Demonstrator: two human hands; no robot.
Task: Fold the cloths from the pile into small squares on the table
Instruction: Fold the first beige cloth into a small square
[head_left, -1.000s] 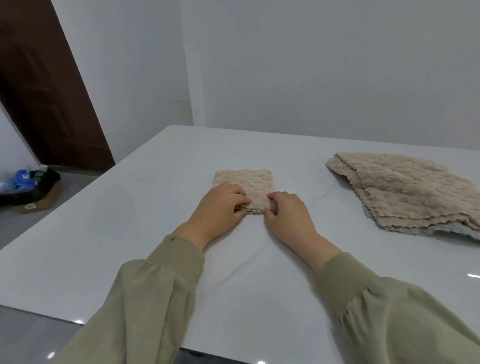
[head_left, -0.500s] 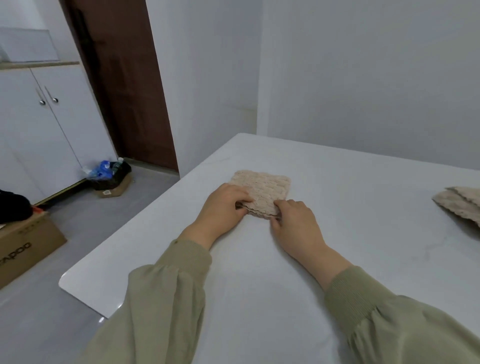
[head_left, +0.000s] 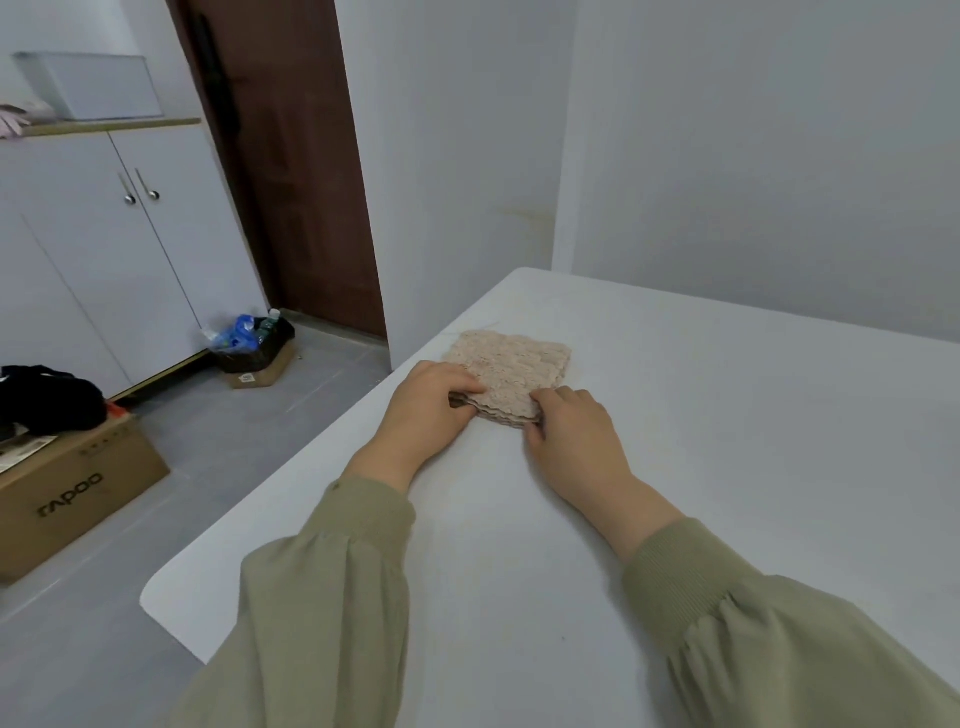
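Pressure evenly through left grip (head_left: 427, 410) and right grip (head_left: 576, 431), both pinching near edge of cloth (head_left: 511, 364), seemingly all layers; keep corners squared.

Soft, even light was used; faint shadow was cast under left hand (head_left: 423, 410); edges were bowed by wide-angle distortion.

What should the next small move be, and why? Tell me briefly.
Probably release both grips and press the folded cloth flat. It already lies as a small layered square near a corner of the table, while the left hand and right hand pinch its near edge.
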